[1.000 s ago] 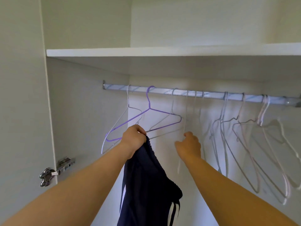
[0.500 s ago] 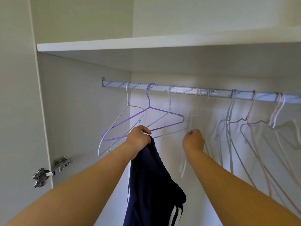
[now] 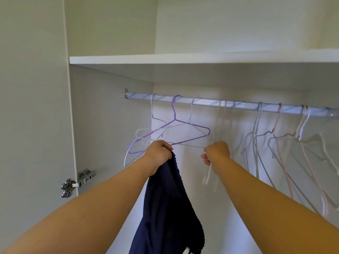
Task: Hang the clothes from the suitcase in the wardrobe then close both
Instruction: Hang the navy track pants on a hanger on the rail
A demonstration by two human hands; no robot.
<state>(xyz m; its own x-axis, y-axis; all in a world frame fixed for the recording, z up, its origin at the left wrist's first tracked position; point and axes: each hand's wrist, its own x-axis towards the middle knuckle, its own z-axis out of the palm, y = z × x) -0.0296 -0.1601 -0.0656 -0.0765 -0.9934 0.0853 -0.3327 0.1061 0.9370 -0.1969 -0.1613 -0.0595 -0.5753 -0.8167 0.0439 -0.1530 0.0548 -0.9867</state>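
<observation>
Two hands busy. Your left hand [image 3: 159, 152] grips navy garment [image 3: 165, 208], hanging toward 6 o'clock below purple hanger [image 3: 174, 119]. Your right hand [image 3: 217, 153], at its 3 o'clock, pinches white hanger [image 3: 208, 171] hooked on rail [image 3: 238, 105]. Risk: tugging snags neighbouring hooks, or loose grip drops garment.

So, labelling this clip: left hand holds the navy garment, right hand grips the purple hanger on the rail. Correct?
Wrong hanger: the head view shows the right hand gripping a white hanger on the rail, not the purple hanger. The left hand holds the navy garment.
</observation>
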